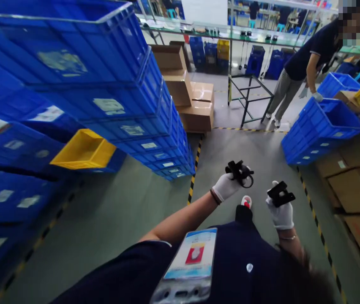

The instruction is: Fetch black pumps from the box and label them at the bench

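Observation:
My left hand [227,188], in a white glove, is closed on a black part [238,169] with flat bars and a round ring at one side; its exact kind I cannot make out. To the right, my right hand [282,214], gloved in white too, grips a second black part [280,194], flat and angular with a gap in its middle. Both hands are held apart in front of my body, above the grey floor [230,147]. The gloves and black parts hide most of the fingertips.
Tall blue crate stacks [119,105] rise at the left, with a yellow crate [86,152] beside them. Cardboard boxes [195,112] and a black metal frame [248,99] stand ahead. A co-worker [303,63] touches blue crates [321,126] at the right. Striped tape [195,169] marks the floor.

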### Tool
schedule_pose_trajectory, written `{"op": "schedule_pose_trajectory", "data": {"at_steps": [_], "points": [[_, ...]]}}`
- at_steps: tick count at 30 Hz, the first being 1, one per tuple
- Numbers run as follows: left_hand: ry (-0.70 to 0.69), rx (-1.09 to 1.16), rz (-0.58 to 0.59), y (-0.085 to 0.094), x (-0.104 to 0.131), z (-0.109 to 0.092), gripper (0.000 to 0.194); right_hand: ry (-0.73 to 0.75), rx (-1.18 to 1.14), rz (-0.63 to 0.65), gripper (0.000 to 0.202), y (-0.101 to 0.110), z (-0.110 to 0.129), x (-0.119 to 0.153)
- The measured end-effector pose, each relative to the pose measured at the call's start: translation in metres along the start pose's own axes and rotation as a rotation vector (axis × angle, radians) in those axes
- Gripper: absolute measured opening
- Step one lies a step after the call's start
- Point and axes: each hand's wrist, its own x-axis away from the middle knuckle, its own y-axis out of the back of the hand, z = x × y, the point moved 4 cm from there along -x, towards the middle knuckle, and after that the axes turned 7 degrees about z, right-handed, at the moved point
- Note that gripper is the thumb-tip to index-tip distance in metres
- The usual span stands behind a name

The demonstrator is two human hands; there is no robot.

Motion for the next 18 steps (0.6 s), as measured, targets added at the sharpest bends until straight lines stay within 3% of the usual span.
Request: {"op": "schedule_pose_trajectory", "data": {"at_steps": [4, 9, 11, 14, 18], "points": [[-0.111, -0.097, 0.051, -0.018, -0.101, -0.035, 0.042, 0.028, 0.036, 0.188, 0.047, -0.002, 0.007, -0.139], [-0.277, -0.053, -0.056, -0.036, -0.214, -0.096, 0.019, -0.15, -0.228, 0.49, 0.052, -0.043, 0.023, -0.296], [-0.325, 0.005, -0.096, -0.035, -0.246, -0.125, 0.015, -0.274, -0.33, 0.561, 0.063, -0.063, 0.015, -0.351], [-0.342, 0.065, -0.133, -0.024, -0.285, -0.172, 0.027, -0.368, -0.282, 0.583, 0.076, -0.097, -0.006, -0.433], [-0.303, 0.083, -0.14, -0.002, -0.342, -0.254, 0.035, -0.285, -0.169, 0.662, 0.047, -0.156, -0.029, -0.545]]}}
